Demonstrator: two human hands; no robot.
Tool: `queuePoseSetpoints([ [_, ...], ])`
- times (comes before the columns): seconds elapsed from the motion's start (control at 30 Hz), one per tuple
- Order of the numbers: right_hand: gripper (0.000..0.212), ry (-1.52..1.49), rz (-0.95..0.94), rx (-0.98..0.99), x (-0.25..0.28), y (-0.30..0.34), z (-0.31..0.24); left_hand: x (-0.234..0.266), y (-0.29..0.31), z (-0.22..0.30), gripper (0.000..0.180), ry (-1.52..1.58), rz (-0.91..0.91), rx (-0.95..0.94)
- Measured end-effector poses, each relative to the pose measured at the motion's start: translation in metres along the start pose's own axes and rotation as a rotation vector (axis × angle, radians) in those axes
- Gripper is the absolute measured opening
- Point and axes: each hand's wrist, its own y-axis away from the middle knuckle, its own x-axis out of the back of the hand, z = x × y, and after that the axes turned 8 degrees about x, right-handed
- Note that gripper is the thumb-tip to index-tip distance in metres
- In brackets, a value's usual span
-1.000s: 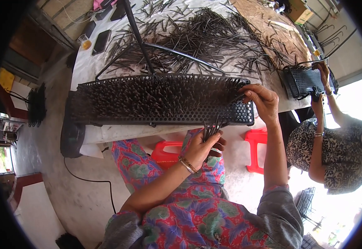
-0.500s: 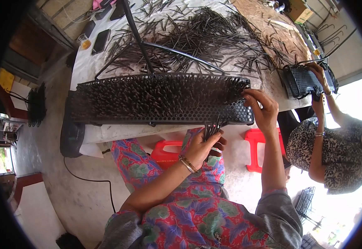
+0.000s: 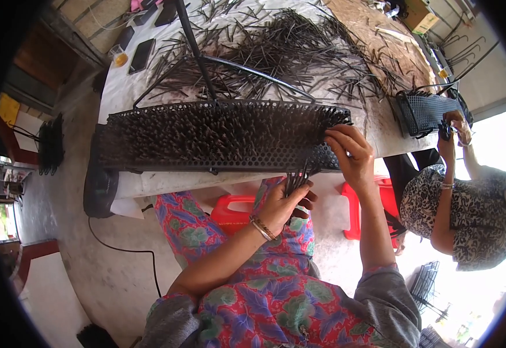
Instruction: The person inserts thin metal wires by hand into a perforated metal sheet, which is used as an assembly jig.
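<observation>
A long black perforated metal panel lies along the near edge of the table, most of its holes filled with short black strips standing up. Below its near edge, my left hand is closed around a bundle of thin black strips, their ends pointing up. Over the panel's right end, my right hand has its fingertips pinched together at the holes. What sits between those fingertips is too small to make out. Bare holes show along the panel's near side and near the right end.
Loose black strips are heaped across the table. A dark metal frame rises behind the panel. At left lie a phone and a glass. On the right a co-worker handles strips beside another perforated panel. Red stools stand below.
My right hand has shifted slightly left along the panel's right end. My left hand stays in place with its bundle. The co-worker's hands have drawn back from the other panel.
</observation>
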Motion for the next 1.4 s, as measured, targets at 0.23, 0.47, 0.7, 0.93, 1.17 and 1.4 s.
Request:
queuePoseSetpoints([
  [0.23, 0.015, 0.073, -0.033, 0.074, -0.007, -0.002, -0.005, 0.0, 0.002, 0.001, 0.017, -0.011, 0.008, -0.003],
  [0.47, 0.019, -0.188, -0.086, -0.333, 0.005, 0.004, -0.026, -0.001, 0.004, 0.005, 0.019, -0.042, -0.049, -0.088],
  [0.7, 0.025, -0.29, -0.038, -0.497, 0.015, 0.014, -0.044, -0.008, 0.007, 0.008, 0.019, -0.075, -0.073, -0.191],
  [0.93, 0.021, -0.6, -0.264, -0.636, 0.019, 0.025, -0.03, -0.011, 0.01, 0.008, 0.027, -0.263, -0.222, -0.145],
  [1.17, 0.02, -0.76, -0.093, -0.797, 0.029, 0.023, -0.007, -0.008, 0.005, 0.009, 0.028, -0.265, -0.242, -0.074],
  [1.4, 0.018, -0.482, 0.368, -0.56, 0.019, 0.003, 0.004, -0.005, -0.002, 0.004, 0.026, -0.226, -0.149, -0.071],
])
